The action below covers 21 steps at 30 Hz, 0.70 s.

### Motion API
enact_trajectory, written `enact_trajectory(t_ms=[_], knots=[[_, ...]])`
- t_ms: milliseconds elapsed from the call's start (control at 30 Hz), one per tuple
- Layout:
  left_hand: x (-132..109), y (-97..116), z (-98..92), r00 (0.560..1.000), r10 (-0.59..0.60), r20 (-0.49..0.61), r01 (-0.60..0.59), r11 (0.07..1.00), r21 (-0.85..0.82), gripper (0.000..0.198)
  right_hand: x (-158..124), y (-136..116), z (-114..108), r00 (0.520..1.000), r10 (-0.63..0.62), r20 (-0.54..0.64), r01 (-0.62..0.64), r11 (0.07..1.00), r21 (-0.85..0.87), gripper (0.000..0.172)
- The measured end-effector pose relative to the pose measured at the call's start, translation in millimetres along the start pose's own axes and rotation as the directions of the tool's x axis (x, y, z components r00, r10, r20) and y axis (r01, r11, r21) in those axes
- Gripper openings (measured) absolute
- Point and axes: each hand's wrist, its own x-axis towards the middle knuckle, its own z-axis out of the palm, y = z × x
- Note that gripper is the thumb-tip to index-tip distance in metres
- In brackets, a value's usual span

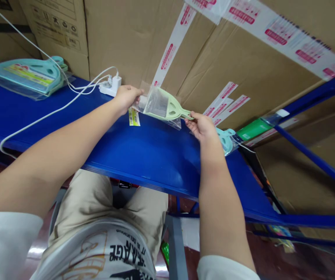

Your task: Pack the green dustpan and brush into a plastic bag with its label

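A pale green dustpan-and-brush set (167, 105) in a clear plastic bag is held just above the blue shelf (144, 151). My left hand (126, 97) is closed on the wide end of the bag. My right hand (201, 125) pinches the bag at the handle end. A small yellow and white label (134, 117) lies on the shelf below the bag. A teal handle of another set (225, 138) peeks out behind my right hand.
A bagged teal dustpan set (29, 74) lies at the shelf's far left. A white charger plug (112, 85) and its cable (53, 111) run across the shelf. Taped cardboard boxes (214, 50) stand behind. A green packet (253, 129) sits at the right by the blue frame rail (313, 159).
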Motion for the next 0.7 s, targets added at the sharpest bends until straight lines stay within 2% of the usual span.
enact_trajectory(t_ms=[133, 200, 300, 400, 467, 567, 633, 700], knots=[[-3, 0, -0.5, 0.999, -0.012, 0.042, 0.011, 1.0, 0.02, 0.03, 5, -3, -6, 1.0, -0.006, -0.01, 0.006, 1.0, -0.029, 0.027], [-4, 0, -0.7, 0.999, -0.004, 0.048, 0.002, 0.999, 0.043, 0.028, 6, -6, -9, 0.998, 0.011, -0.062, -0.015, 0.998, -0.058, 0.028], [-5, 1, -1.0, 0.999, 0.043, 0.032, -0.046, 0.993, 0.112, 0.026, 6, -7, -15, 0.983, 0.055, -0.176, -0.081, 0.986, -0.145, 0.026], [-3, -2, -2.5, 0.99, 0.13, 0.053, -0.139, 0.963, 0.23, 0.025, 3, -6, -18, 0.967, 0.088, -0.239, -0.145, 0.962, -0.231, 0.024], [0, -8, -5.5, 0.977, 0.166, 0.138, -0.204, 0.916, 0.347, 0.027, 0, -6, -19, 0.962, 0.089, -0.258, -0.17, 0.935, -0.31, 0.024], [9, -17, -12.9, 0.946, 0.128, 0.298, -0.272, 0.816, 0.511, 0.031, -4, -5, -17, 0.961, 0.052, -0.27, -0.178, 0.867, -0.465, 0.027], [15, -20, -18.4, 0.931, 0.093, 0.352, -0.297, 0.753, 0.587, 0.033, -5, -4, -17, 0.966, 0.031, -0.256, -0.173, 0.816, -0.552, 0.027], [18, -18, -22.6, 0.924, 0.067, 0.376, -0.326, 0.651, 0.686, 0.03, -4, -3, -18, 0.974, 0.025, -0.226, -0.167, 0.751, -0.639, 0.024]])
